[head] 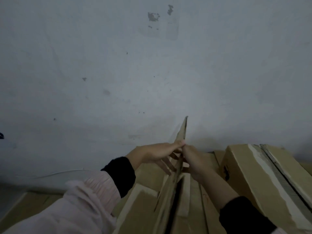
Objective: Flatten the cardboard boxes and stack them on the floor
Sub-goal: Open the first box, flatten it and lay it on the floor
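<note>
A: What is shown, taken from largest to smallest?

B: Most of the view is filled by a pale, stained wall. Below it, flat cardboard is seen lying low in the view; whether it rests directly on the floor cannot be told. To the right, an unflattened box with torn tape along its top seam is seen tilted against the pile. At the centre, a collapsed box is held on edge, its upper corner pointing toward the wall.

A: What could go wrong from here?

B: It is judged that the collapsed box could spring back open if the pressure is released before it is laid flat, since the panels are only squeezed together. A slip could also be caused by the narrow grip near the top corner, the lower part being left unsupported. The tilted box to the right could be knocked if the panel is swung that way.

A: How are the hands set?

B: The left hand is laid against the left face of the panel, fingers extended and slightly spread, with the thumb pinched at the upper edge. The right hand is closed onto the same edge from the right side; its fingertips are hidden behind the cardboard. The two hands are touching at the top.
</note>
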